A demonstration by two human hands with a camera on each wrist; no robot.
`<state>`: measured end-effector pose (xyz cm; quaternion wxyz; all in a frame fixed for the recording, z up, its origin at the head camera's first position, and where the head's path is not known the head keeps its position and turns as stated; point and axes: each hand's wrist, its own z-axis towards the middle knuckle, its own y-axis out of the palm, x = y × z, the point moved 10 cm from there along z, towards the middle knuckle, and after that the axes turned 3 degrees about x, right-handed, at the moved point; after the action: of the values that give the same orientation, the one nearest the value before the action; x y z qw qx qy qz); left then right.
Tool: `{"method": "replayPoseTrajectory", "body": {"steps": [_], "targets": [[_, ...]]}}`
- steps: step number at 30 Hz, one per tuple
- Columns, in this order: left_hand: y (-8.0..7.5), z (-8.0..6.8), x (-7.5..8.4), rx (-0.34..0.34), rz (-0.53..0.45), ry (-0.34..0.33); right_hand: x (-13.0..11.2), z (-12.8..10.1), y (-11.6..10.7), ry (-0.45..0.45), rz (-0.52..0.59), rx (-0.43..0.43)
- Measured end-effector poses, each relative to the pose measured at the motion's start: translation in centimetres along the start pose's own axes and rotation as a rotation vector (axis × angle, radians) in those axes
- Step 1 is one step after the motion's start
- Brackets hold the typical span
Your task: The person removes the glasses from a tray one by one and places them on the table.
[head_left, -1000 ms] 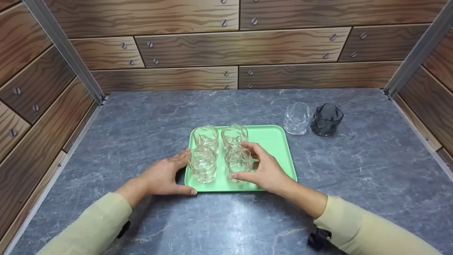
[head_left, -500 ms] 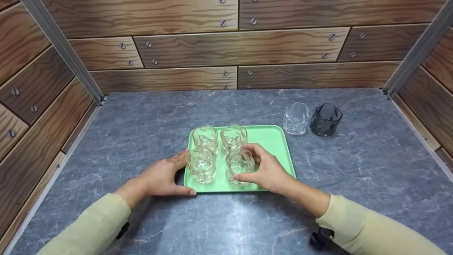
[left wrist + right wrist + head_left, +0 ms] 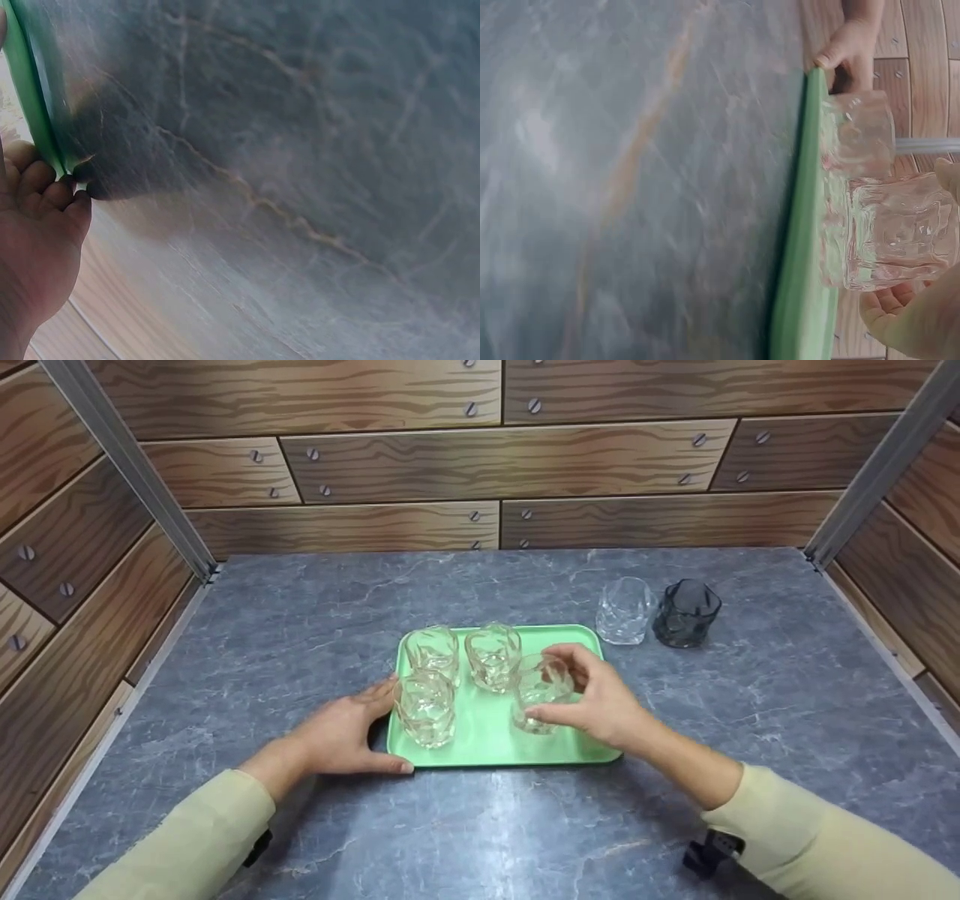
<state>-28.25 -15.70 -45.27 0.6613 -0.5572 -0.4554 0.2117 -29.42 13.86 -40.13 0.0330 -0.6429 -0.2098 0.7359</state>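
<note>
A green tray (image 3: 577, 660) lies near the middle of the grey marbled desk (image 3: 300, 607), a little toward its front edge, and carries four clear, faceted glasses, all upright and with nothing visible in them. Two stand side by side along the tray's far edge, the back-left glass (image 3: 433, 651) and the back-middle glass (image 3: 492, 655), close together. A third, the front-left glass (image 3: 424, 709), stands near the tray's front-left corner, just before the back-left one. The right hand (image 3: 600, 705) grips the fourth glass (image 3: 541, 691), fingers curled over its far side and thumb across its near side; this glass is over the right half of the tray, just right of the back-middle one, and whether its base touches the tray cannot be told. The left hand (image 3: 341, 735) rests at the tray's front-left corner, thumb along the front edge and fingers against the left rim (image 3: 34, 112), lightly bent and touching rather than clasping. Off the tray, near the desk's far right corner, stand an empty clear glass (image 3: 624, 610) and a dark smoky glass (image 3: 686, 613), just beside each other, the clear one nearer the tray's far right corner.
</note>
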Motion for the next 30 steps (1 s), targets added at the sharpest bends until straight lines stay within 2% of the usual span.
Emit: {"method": "replayPoseTrajectory", "body": {"steps": [16, 23, 30], "targets": [[-0.1, 0.0, 0.1, -0.010, 0.001, 0.000, -0.5, 0.1, -7.8, -0.002, -0.037, 0.111], [-0.2, -0.1, 0.1, 0.001, -0.012, -0.003, 0.3, 0.1, -10.0, 0.014, -0.022, 0.137], [-0.1, -0.1, 0.1, 0.000, -0.013, 0.000, 1.8, 0.1, -11.6, 0.031, -0.064, 0.147]]}}
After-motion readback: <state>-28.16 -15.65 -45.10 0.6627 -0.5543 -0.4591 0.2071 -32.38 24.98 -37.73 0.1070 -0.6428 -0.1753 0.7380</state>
